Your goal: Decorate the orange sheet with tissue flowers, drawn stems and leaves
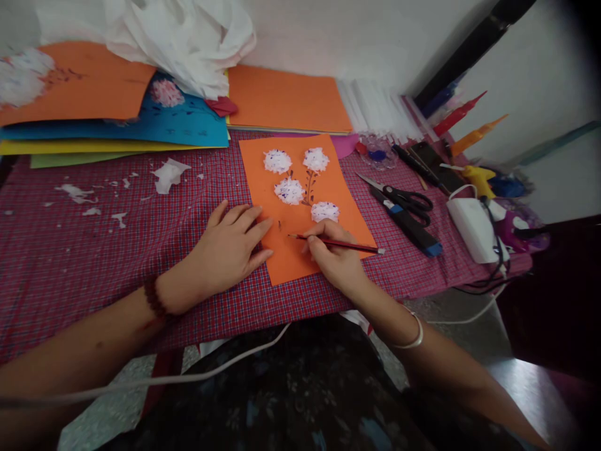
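Note:
An orange sheet of paper (293, 263) lies in front of me on the checked cloth. Several white, purple-flecked paper puffs (288, 191) are on its upper part, with dark leaf-like marks and a stem between them. My right hand (337, 260) grips a dark red pencil (347, 243), its tip close over the lower middle of the sheet, beside a small dark mark. Spread flat, my left hand (230, 247) rests with its fingertips on the sheet's left edge and the palm on the cloth.
Right of the sheet lie black scissors (404, 197), a box cutter (413, 232) and a white charger block (474, 228) with cords. Glue-like tubes (476, 134) stand behind. Torn white paper scraps (169, 175) lie left; coloured sheets (188, 119) and crumpled white paper (183, 37) are at the back.

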{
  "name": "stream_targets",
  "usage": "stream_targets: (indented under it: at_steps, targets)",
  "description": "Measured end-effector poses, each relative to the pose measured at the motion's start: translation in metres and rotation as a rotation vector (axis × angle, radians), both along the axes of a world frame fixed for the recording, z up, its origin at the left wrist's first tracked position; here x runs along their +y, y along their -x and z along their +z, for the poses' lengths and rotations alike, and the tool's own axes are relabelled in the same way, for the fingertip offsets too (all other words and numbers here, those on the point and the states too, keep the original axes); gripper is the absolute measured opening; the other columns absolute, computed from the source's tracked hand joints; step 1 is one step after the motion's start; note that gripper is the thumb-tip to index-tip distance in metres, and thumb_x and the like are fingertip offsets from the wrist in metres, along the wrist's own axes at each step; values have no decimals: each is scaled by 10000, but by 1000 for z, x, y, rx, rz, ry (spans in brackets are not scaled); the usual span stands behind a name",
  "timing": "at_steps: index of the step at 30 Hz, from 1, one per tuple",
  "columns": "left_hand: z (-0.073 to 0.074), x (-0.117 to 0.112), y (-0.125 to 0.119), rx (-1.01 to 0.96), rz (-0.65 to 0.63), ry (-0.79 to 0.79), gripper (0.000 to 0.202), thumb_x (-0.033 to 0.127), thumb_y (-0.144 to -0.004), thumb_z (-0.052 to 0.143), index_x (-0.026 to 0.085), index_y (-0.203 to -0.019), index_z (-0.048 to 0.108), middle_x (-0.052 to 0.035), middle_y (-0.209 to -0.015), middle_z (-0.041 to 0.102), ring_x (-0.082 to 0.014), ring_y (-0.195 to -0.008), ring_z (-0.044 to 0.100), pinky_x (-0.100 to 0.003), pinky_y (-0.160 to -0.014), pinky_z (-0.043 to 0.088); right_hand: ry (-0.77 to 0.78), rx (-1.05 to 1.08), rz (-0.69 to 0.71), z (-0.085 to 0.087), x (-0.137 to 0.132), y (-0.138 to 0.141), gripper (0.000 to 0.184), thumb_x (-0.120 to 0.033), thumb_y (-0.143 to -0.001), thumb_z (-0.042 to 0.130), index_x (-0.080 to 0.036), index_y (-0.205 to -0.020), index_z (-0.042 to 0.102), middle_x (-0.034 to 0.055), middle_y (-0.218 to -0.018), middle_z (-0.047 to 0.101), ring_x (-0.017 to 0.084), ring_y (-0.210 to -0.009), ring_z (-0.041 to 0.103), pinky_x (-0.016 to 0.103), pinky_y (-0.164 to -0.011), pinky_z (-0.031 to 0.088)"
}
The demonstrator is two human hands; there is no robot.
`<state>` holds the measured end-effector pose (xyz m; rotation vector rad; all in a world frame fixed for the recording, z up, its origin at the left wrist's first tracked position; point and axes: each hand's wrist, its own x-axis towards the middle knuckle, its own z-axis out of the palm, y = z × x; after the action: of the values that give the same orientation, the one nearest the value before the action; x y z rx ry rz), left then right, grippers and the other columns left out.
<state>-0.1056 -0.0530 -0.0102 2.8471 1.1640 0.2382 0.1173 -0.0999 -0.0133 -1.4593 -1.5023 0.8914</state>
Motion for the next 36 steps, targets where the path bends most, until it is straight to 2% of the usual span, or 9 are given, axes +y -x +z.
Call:
stream_targets:
  at_steps: [5,10,15,21,27,30,36]
  targets:
    - [1,0,0,4,10,21,476,419,-978,502,175,-1381,570,-170,-1454,535,-365,-1357,465,-598,-1197,240,-24,-43,17,4,0,0,72,-220,-810,511,-231,-757,559,-10,-672,620,136,-632,545,301,-601,410]
    - [0,0,0,23,4,-8,475,429,-983,499,169,-1374,574,-169,-1443,544,-367,-1323,492,-591,-1183,269,-4,25,16,2,-1,-3,83,-194,-760,493,-233,-694,525,-27,-599,565,135,-602,517,300,-582,400]
    - [-1,0,0,8,-5,-23,471,414,-980,508,156,-1367,585,-178,-1427,555,-372,-1309,504,-597,-1180,271,26,82,47,1,0,-2,78,-213,-793,498,-227,-728,539,-33,-617,578,120,-583,516,287,-570,405]
    - [-2,1,0,-16,-11,-11,472,402,-972,524,142,-1358,598,-190,-1415,565,-383,-1311,502,-614,-1170,286,-21,21,31,-2,0,-1,78,-206,-801,500,-229,-750,554,-32,-634,584,120,-602,522,288,-585,410]
    - [-2,1,1,-5,-7,-24,470,416,-977,514,146,-1354,598,-185,-1431,553,-383,-1315,498,-610,-1174,279,19,76,36,-1,-1,-3,83,-220,-797,492,-228,-729,538,-25,-640,578,124,-607,524,292,-579,412]
    - [-3,1,1,-7,-8,-26,465,423,-985,502,159,-1356,594,-177,-1421,561,-373,-1309,507,-604,-1174,279,-13,57,-11,-1,0,-3,81,-217,-796,484,-226,-735,537,-26,-640,570,123,-609,520,290,-580,406]
    - [-4,1,1,15,-6,-50,466,428,-990,498,153,-1353,594,-182,-1431,556,-376,-1309,508,-606,-1170,288,-56,10,34,0,1,-2,100,-196,-791,475,-224,-706,520,-35,-620,557,118,-584,500,289,-567,380]
